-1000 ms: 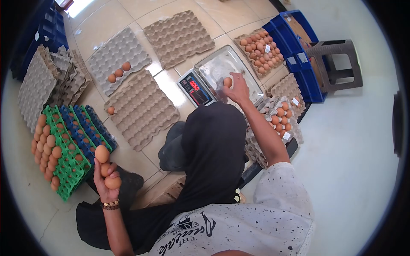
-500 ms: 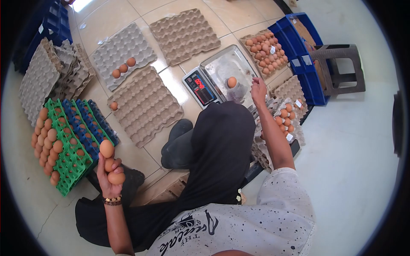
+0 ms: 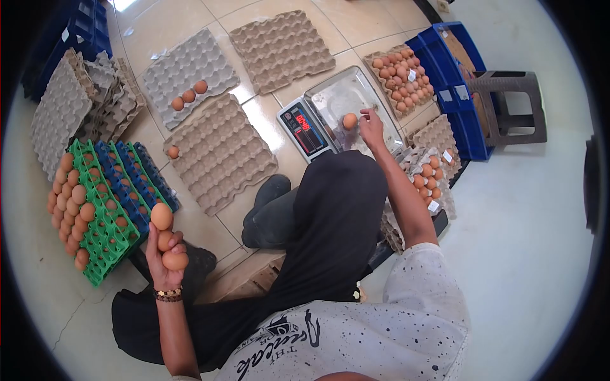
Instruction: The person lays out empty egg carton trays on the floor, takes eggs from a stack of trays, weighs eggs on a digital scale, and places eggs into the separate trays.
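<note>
My left hand (image 3: 164, 257) is closed around three brown eggs (image 3: 162, 216), held in a row above the green egg tray (image 3: 105, 235)'s right side. On the metal pan of a digital scale (image 3: 335, 95) lies one brown egg (image 3: 350, 120). My right hand (image 3: 372, 129) is just to the right of that egg, fingers apart and reaching toward it, with nothing in them. Red digits are lit on the scale's display (image 3: 302, 127). Three eggs (image 3: 189, 96) sit in a grey carton tray (image 3: 184, 70), and a single egg (image 3: 173, 152) in the brown tray (image 3: 219, 152) nearer me.
Another brown carton tray (image 3: 279, 51) lies at the back. A full egg tray (image 3: 400, 79) and blue crates (image 3: 454, 95) stand right, beside a dark stool (image 3: 508, 108). Stacked cartons (image 3: 60, 111) are at left. More eggs (image 3: 429, 178) sit in trays near my right arm.
My right hand has moved left and closer to the egg on the scale. The left hand still holds its three eggs. The view has shifted slightly.
</note>
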`<state>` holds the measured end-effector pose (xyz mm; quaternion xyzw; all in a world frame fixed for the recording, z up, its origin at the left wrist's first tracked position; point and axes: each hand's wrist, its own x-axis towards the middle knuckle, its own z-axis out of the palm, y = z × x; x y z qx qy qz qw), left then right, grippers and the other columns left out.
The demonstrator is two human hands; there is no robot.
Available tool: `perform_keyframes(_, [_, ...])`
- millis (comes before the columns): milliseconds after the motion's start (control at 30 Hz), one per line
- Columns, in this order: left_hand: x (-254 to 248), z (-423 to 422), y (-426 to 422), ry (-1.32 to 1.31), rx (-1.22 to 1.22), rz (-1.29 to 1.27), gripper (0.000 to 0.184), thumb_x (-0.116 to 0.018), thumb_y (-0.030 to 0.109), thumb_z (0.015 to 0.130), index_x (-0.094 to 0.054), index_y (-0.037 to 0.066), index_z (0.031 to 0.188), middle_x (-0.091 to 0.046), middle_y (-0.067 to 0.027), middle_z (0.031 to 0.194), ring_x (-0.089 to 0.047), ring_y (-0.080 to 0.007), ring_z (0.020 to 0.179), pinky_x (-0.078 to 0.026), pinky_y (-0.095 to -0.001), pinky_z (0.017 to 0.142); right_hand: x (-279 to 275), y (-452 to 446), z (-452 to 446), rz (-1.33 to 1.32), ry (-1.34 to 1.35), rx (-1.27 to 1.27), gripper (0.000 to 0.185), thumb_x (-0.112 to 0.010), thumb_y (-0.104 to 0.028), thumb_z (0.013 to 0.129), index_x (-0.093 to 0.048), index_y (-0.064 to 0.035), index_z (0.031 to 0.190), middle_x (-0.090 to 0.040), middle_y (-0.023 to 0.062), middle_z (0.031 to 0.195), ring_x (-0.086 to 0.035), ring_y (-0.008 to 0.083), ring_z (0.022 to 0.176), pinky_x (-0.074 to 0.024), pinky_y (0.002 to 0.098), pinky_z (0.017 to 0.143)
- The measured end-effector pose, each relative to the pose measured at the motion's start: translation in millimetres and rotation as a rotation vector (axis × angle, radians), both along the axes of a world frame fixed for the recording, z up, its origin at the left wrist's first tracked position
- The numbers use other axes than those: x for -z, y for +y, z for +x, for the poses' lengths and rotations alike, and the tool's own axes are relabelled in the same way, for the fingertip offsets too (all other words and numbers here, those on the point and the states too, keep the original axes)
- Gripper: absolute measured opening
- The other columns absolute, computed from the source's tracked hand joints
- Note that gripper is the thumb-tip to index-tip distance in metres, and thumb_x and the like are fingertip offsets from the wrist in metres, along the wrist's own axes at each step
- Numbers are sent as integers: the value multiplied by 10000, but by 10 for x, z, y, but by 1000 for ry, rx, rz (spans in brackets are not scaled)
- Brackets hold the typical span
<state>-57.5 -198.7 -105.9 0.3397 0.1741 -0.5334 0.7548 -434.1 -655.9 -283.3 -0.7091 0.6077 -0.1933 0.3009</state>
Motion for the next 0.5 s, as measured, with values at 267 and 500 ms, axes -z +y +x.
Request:
perform_keyframes(267, [30, -8, -20, 20, -13, 48, 423, -528, 333, 1037, -455, 25, 1317, -568, -70, 1177, -447, -106, 693, -460, -203, 523, -101, 116, 304, -30, 189, -79, 496, -726, -296, 738, -630, -26, 1143, -695, 213, 935, -673, 374, 904, -526, 441, 823])
perform_keyframes(500, [-24, -18, -64, 11, -26, 71, 423, -528, 332, 1037, -463, 21, 1317, -568, -64, 1129, -446, -109, 693, -461, -203, 527, -209, -57, 282, -231, 380, -177, 483, -732, -231, 704, -650, -66, 1149, -696, 190, 996, -671, 363, 941, -532, 426, 843])
